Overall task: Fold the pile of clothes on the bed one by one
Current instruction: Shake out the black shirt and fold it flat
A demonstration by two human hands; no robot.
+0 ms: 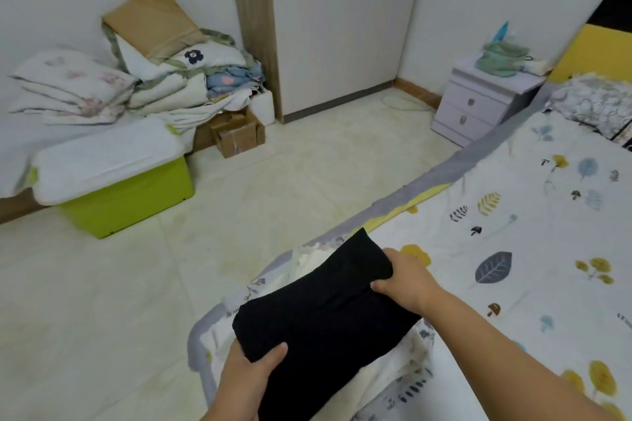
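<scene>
- Black garment (328, 311), folded into a thick oblong, lies at the near corner of the bed (533, 215), held at both of its short ends.
- Left hand (251, 376) is clamped on the near end, thumb on top of the cloth and fingers tucked beneath it.
- Right hand (407, 278) is clamped on the far end, fingers curled over the fold and thumb pressed against the side.
- Beneath the garment, pale cream cloth (309, 261) shows at the bed's edge; I cannot tell whether it is another garment or bedding.
- Bed sheet is white, printed with leaves, mushrooms and yellow trees, with a grey border running along the edge that faces the floor (136, 301).
- A few dark marks near the sheet's right edge may be letters, but they are cut off and too small to read.
- On the floor, well apart from the bed, stands a lime-green storage box (126, 202) with a white lid.
- Folded quilts (160, 85) are piled in the far left corner of the room, above a cardboard carton (237, 135).
- A lilac nightstand (485, 101) stands just beside the head of the bed, next to a white wardrobe (345, 27).
- No brand or label can be read on the garment or the box.
</scene>
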